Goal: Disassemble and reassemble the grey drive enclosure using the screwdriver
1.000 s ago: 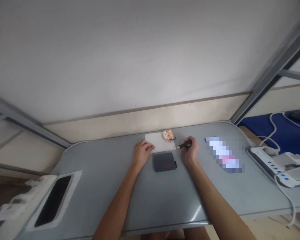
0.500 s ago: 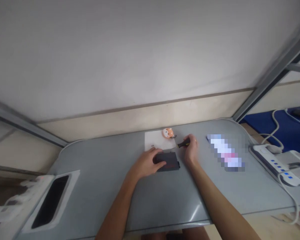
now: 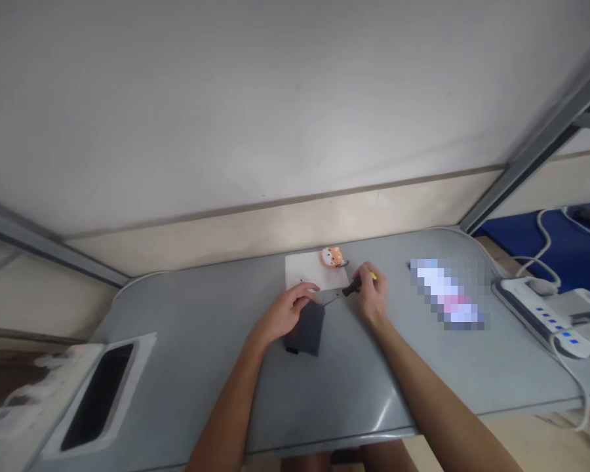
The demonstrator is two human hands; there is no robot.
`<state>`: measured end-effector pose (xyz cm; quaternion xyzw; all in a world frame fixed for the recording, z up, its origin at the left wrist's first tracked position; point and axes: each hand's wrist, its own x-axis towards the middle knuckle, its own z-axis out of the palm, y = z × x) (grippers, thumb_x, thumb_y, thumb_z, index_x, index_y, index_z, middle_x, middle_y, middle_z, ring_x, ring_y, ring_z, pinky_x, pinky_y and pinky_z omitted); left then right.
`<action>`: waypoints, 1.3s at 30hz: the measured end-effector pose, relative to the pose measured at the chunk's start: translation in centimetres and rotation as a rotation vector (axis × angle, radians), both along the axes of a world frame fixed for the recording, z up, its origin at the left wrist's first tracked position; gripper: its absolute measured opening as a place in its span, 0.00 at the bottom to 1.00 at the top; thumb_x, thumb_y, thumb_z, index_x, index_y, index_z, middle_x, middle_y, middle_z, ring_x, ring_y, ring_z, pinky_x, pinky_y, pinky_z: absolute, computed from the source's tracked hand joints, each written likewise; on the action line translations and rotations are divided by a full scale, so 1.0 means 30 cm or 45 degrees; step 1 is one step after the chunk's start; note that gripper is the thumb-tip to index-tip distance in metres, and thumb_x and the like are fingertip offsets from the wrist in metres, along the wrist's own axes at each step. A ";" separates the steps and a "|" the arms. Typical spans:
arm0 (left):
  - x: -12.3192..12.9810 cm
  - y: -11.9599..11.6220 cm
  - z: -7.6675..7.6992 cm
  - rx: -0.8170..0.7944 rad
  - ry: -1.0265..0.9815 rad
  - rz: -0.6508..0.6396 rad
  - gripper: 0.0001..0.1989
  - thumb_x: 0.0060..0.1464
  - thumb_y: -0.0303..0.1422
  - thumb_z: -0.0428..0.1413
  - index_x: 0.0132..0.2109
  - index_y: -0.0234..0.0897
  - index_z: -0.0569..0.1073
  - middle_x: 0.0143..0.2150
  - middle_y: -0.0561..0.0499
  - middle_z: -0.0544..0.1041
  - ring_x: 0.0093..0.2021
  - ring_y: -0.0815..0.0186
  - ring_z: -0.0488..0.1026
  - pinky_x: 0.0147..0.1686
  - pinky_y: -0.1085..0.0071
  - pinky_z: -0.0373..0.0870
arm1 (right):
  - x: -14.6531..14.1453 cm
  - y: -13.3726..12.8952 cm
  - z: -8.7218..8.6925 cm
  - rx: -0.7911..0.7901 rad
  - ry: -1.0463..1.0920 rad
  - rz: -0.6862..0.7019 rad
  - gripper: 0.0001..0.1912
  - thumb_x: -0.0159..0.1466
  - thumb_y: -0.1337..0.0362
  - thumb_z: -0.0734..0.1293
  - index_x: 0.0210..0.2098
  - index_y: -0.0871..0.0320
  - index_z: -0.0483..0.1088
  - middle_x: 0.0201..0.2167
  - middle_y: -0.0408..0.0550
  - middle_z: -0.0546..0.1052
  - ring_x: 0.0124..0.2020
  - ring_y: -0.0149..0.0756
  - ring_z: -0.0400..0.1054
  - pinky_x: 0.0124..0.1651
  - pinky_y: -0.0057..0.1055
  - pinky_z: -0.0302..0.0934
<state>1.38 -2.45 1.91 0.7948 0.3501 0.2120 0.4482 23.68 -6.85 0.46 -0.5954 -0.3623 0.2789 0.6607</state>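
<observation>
A dark grey, flat rectangular case (image 3: 305,333) lies on the grey table with its long side running toward me. My left hand (image 3: 286,313) holds its far end, fingers bent over the far edge. In my right hand (image 3: 372,293) is a screwdriver (image 3: 353,287) with a black and yellow handle, gripped in closed fingers. Its thin shaft points left, and the tip is at the case's far right corner; whether it touches is too small to tell. Beyond the hands is a white sheet of paper (image 3: 302,270), with an orange and white animal-face trinket (image 3: 331,257) at its right end.
On the right lie a blurred-out phone-like object (image 3: 445,292) and a white power strip (image 3: 541,318) with cables. A black phone-shaped object (image 3: 98,396) rests on a white sheet at the left, beside another white strip with plugs. A wall rises behind the table (image 3: 201,373).
The case has turned from lying crosswise to lengthwise and shifted left. My left hand has moved to its far end. The screwdriver has moved slightly left, its shaft now pointing down toward the case's corner.
</observation>
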 end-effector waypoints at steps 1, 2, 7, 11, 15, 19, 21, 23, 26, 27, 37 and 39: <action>0.003 0.000 -0.001 0.016 -0.001 0.009 0.13 0.68 0.29 0.48 0.54 0.43 0.75 0.47 0.49 0.83 0.51 0.62 0.79 0.55 0.64 0.73 | 0.003 0.000 -0.001 0.006 -0.010 -0.007 0.19 0.66 0.53 0.61 0.22 0.55 0.64 0.20 0.39 0.62 0.25 0.31 0.57 0.30 0.30 0.52; 0.005 -0.001 -0.001 0.029 -0.003 0.013 0.13 0.69 0.29 0.48 0.53 0.43 0.75 0.47 0.49 0.83 0.51 0.62 0.79 0.55 0.64 0.73 | 0.007 -0.001 -0.001 0.014 -0.013 -0.025 0.19 0.66 0.54 0.61 0.21 0.55 0.63 0.19 0.39 0.62 0.25 0.31 0.57 0.30 0.30 0.52; 0.006 -0.007 0.003 0.046 -0.002 0.020 0.14 0.70 0.30 0.47 0.50 0.42 0.77 0.46 0.50 0.83 0.49 0.62 0.80 0.54 0.65 0.73 | 0.013 -0.003 0.003 0.041 0.039 -0.039 0.18 0.65 0.57 0.61 0.20 0.55 0.63 0.19 0.39 0.60 0.25 0.32 0.55 0.28 0.31 0.49; 0.006 -0.017 0.010 0.053 0.007 0.032 0.10 0.68 0.33 0.53 0.51 0.41 0.77 0.45 0.49 0.82 0.46 0.62 0.80 0.50 0.66 0.75 | 0.010 -0.001 0.000 0.018 0.051 0.013 0.17 0.65 0.57 0.61 0.21 0.55 0.63 0.19 0.39 0.59 0.25 0.32 0.55 0.28 0.31 0.49; 0.010 -0.026 0.014 0.067 0.040 0.044 0.12 0.60 0.32 0.62 0.50 0.42 0.78 0.43 0.50 0.81 0.43 0.62 0.79 0.48 0.66 0.75 | 0.025 0.004 -0.001 0.024 0.061 -0.043 0.18 0.65 0.57 0.61 0.20 0.56 0.63 0.20 0.40 0.61 0.24 0.31 0.56 0.27 0.31 0.49; 0.018 -0.024 0.011 0.096 0.051 0.017 0.09 0.60 0.29 0.60 0.47 0.41 0.79 0.44 0.49 0.81 0.45 0.63 0.78 0.50 0.65 0.74 | 0.026 0.006 0.001 0.014 0.116 -0.069 0.19 0.65 0.55 0.61 0.21 0.55 0.64 0.20 0.39 0.61 0.23 0.31 0.56 0.26 0.30 0.50; 0.020 -0.022 0.007 0.112 0.060 0.010 0.08 0.60 0.28 0.60 0.47 0.41 0.79 0.45 0.49 0.81 0.46 0.62 0.77 0.51 0.64 0.73 | 0.020 0.005 0.004 0.001 0.092 -0.031 0.19 0.65 0.54 0.61 0.21 0.55 0.64 0.19 0.39 0.60 0.23 0.31 0.56 0.25 0.29 0.50; 0.020 -0.020 0.003 0.116 0.066 0.015 0.09 0.61 0.28 0.59 0.47 0.41 0.79 0.45 0.49 0.81 0.47 0.63 0.77 0.52 0.65 0.73 | 0.019 0.003 0.009 -0.008 0.053 -0.018 0.18 0.65 0.55 0.61 0.21 0.55 0.64 0.19 0.39 0.60 0.23 0.31 0.56 0.25 0.29 0.50; 0.019 -0.021 0.003 0.104 0.074 0.014 0.08 0.61 0.29 0.59 0.47 0.41 0.79 0.44 0.50 0.80 0.44 0.64 0.77 0.50 0.66 0.73 | 0.036 0.002 0.018 -0.016 0.023 -0.154 0.17 0.65 0.57 0.61 0.21 0.55 0.65 0.19 0.39 0.61 0.23 0.31 0.56 0.25 0.29 0.50; 0.018 -0.023 0.006 0.098 0.086 0.012 0.08 0.61 0.30 0.59 0.47 0.41 0.79 0.44 0.50 0.80 0.43 0.64 0.77 0.48 0.66 0.73 | 0.046 0.003 0.020 -0.013 0.020 -0.226 0.17 0.65 0.57 0.61 0.21 0.55 0.65 0.18 0.38 0.61 0.23 0.31 0.56 0.25 0.30 0.50; 0.034 -0.045 0.026 0.047 0.114 0.006 0.10 0.64 0.30 0.54 0.48 0.41 0.79 0.46 0.50 0.80 0.38 0.66 0.75 0.39 0.71 0.70 | 0.092 0.015 0.021 -0.007 -0.077 -0.477 0.16 0.64 0.60 0.60 0.21 0.56 0.65 0.18 0.39 0.62 0.24 0.31 0.57 0.29 0.31 0.49; 0.032 -0.041 0.025 0.121 0.171 0.050 0.10 0.66 0.31 0.53 0.47 0.41 0.80 0.43 0.50 0.81 0.38 0.65 0.75 0.40 0.70 0.70 | 0.079 0.015 0.022 -0.040 -0.008 -0.384 0.16 0.64 0.59 0.60 0.21 0.56 0.66 0.18 0.39 0.62 0.23 0.31 0.57 0.27 0.31 0.50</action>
